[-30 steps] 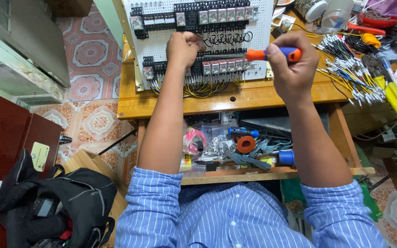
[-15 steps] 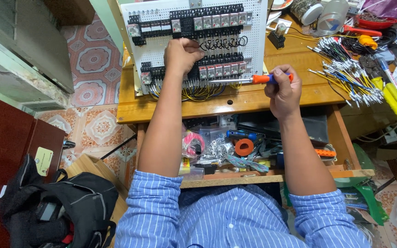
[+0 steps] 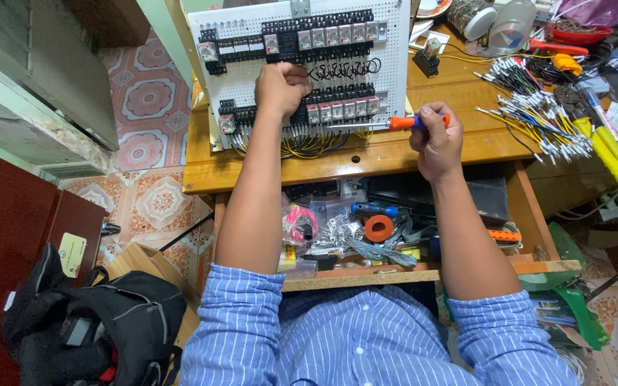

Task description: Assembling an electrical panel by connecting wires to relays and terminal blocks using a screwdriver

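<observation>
Left hand [image 3: 281, 87] fisted against the middle of the white perforated panel with rows of black relays [image 3: 298, 68]; whether it grips anything, cannot tell. Right hand [image 3: 436, 139] closed around the orange-handled screwdriver [image 3: 366, 126], shaft lying level, tip at the panel's lower relay row. Panel stands on the wooden tabletop [image 3: 366, 154]. Right of the panel: bundle of white-tipped wires [image 3: 538, 114]. Below the panel: open drawer of clutter [image 3: 395, 229].

Screwdriver [image 3: 395, 123] tip: too thin to see where it touched the white panel [image 3: 295, 64].
Left hand [image 3: 280, 87]: it covered some panel parts.
Drawer [image 3: 423, 271] contents: partly hidden by arms.
</observation>
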